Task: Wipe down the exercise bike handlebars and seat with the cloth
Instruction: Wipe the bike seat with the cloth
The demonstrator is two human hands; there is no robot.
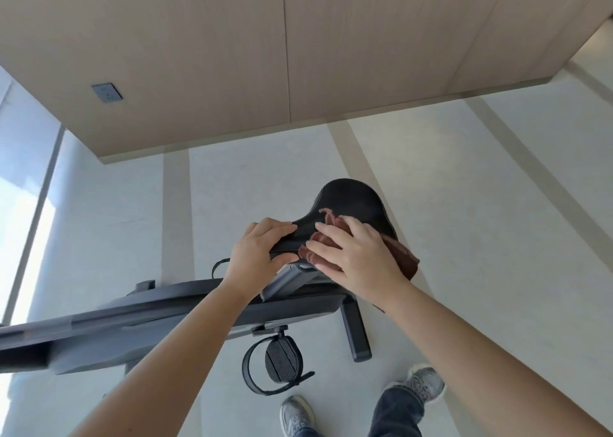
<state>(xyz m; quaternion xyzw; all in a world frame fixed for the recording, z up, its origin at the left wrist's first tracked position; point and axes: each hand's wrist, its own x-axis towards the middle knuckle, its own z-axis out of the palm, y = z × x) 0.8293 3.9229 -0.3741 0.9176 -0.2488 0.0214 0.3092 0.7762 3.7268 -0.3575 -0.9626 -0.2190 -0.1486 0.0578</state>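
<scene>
The exercise bike's dark frame [149, 317] spans the pale floor [497, 204]. Above it sits the black seat [351, 201], with a reddish-brown cloth [407, 259] bunched on its near side. The left hand [258, 254] grips the seat's nose, thumb underneath; just beside it, the right hand [358, 257] presses the cloth with straight, spread fingers

The right hand [358, 257] covers most of the crumpled reddish-brown cloth [406, 260] on the black padded bike seat [351, 199], and the left hand [258, 250] hides the seat's narrow nose from me. Left of the seat the dark grey bike frame [132, 323] is cut off by the picture's edge; I can't read the grey wall plate [106, 93] beyond the seat.
</scene>
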